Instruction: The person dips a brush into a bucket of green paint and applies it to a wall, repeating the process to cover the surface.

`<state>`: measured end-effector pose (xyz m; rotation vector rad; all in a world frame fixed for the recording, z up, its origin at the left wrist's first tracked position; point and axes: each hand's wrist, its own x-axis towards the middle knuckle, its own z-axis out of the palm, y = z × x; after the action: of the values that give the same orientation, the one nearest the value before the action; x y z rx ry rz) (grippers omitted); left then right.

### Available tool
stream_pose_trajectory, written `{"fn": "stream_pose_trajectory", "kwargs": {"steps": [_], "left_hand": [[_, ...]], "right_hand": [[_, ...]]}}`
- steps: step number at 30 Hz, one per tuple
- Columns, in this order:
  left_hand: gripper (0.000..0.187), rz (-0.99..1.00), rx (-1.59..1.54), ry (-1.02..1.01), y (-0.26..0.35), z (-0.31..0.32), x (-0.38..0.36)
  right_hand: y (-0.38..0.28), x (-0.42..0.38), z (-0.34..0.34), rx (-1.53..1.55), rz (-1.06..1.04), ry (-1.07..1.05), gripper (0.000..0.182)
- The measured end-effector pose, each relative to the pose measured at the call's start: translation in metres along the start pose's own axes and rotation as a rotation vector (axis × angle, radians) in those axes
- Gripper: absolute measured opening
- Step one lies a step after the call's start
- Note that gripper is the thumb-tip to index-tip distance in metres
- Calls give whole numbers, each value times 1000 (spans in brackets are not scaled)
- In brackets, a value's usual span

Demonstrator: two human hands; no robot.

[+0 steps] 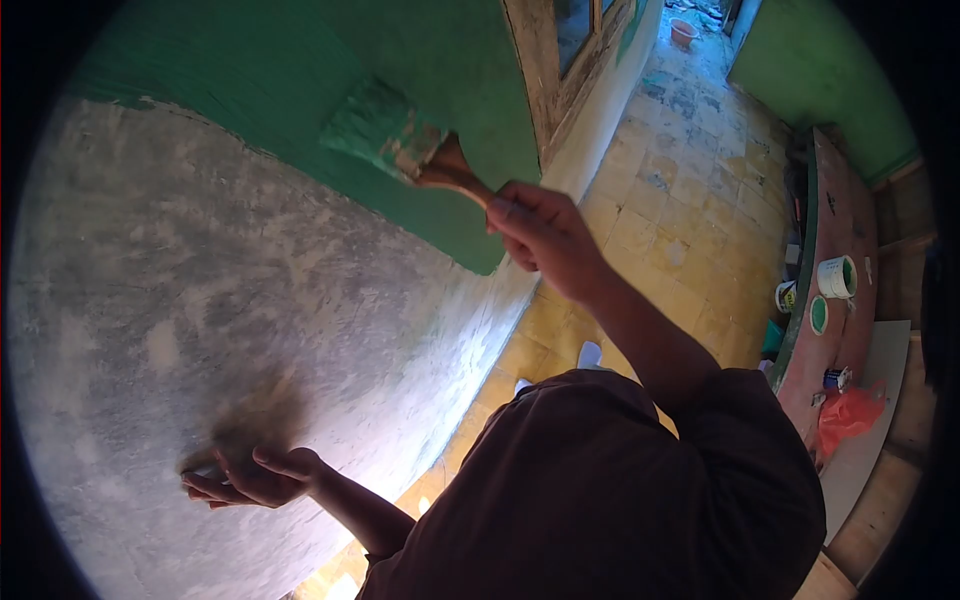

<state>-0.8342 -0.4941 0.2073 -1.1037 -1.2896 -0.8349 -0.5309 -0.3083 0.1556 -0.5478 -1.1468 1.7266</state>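
Observation:
My right hand (543,232) is closed round the wooden handle of a wide paintbrush (455,172). Green paint coats the brush's bristles, which overlap the green upper part of the wall (270,70). Below an uneven paint line, the wall is bare, mottled grey plaster (200,270). Low on that grey part is my left hand (255,480), its fingers stretched out and apart, with nothing in it. The fingertips are right at the plaster, and a dark shadow falls just above them.
A window frame (545,80) borders the painted wall. Yellow tiles (650,220) cover the floor. At right, a reddish table (835,215) bears a white paint bucket (833,278), a green-filled lid (819,316) and a red plastic bag (848,418). An orange bucket (683,33) stands far off.

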Motion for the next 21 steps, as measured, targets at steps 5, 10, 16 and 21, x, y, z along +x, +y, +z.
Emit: {"fn": "stream_pose_trajectory", "kwargs": {"steps": [5,10,16,21], "left_hand": [[42,16,3,-21,2,1,0],[42,61,2,-34,0,3,2],[43,167,61,-132,-6,-1,1],[43,137,114,-112,-3,0,0]], "right_hand": [[88,-29,-26,-20,168,-16,21],[192,-68,-74,-250,299,100,24],[288,-105,-130,-612,347,195,34],[317,-112,-144,-893,438,281,37]]}}
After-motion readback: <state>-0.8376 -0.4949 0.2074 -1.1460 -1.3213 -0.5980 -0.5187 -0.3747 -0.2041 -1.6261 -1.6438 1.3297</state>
